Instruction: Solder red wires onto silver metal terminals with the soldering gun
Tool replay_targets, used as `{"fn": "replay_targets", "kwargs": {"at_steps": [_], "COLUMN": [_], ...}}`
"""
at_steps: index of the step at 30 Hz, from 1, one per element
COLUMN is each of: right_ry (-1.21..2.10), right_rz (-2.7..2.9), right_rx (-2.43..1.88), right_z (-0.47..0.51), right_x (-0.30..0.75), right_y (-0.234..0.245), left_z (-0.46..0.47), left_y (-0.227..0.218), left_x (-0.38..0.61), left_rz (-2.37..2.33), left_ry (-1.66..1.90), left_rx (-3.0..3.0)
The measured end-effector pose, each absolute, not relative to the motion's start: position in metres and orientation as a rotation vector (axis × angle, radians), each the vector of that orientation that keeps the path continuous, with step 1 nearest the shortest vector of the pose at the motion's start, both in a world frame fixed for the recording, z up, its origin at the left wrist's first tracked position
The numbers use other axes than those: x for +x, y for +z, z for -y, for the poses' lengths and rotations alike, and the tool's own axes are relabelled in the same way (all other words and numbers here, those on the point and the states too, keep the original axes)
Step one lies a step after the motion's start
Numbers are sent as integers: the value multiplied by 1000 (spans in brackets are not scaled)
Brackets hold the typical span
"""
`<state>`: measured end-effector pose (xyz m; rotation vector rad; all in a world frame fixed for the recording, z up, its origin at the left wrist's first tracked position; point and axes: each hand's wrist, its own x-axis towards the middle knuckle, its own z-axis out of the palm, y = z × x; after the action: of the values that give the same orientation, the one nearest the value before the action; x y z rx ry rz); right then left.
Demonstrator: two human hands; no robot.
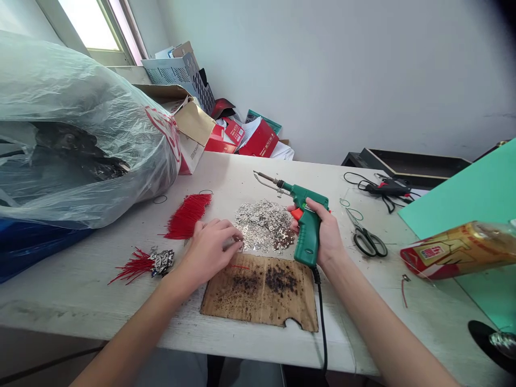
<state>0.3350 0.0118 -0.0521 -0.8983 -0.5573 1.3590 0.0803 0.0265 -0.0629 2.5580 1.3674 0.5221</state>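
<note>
My right hand grips a green soldering gun by its handle, with fingers around the orange trigger. The gun's tip points up and left, above the table. My left hand is at the left edge of a pile of small silver metal tabs, its thumb and fingers pinched together. What they hold, if anything, is too small to make out. Just below those fingers, a short red wire lies on a scorched piece of cardboard. Beyond my left hand is a bundle of red wires.
Red wires with metal tabs lie left. A large plastic bag bulges over the table's left side. To the right are scissors, a black glue gun and a bottle. The gun's black cord crosses the front edge.
</note>
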Motion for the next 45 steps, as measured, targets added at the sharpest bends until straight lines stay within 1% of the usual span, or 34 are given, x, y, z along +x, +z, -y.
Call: {"fn": "replay_targets", "kwargs": {"at_steps": [15,29,34,40,45], "right_ry": [1344,1343,1326,1306,1325], "right_rz": [554,580,612,624,594], "right_rx": [-903,-900,-914,-927,-920], "right_z": [-13,-11,-11,-12,-12], "right_x": [335,335,336,337,337], "right_y": [-55,-53,-55,-56,-56], "left_z": [-29,-26,-17,-15,-14], "left_y": [-63,-56,-52,-51,-48], "left_x": [81,77,81,86,87], "left_rz": [-1372,-1286,-1032,-748,-756], "left_ry": [519,602,569,522,515], "left_rx": [2405,2192,2150,2282,2283]}}
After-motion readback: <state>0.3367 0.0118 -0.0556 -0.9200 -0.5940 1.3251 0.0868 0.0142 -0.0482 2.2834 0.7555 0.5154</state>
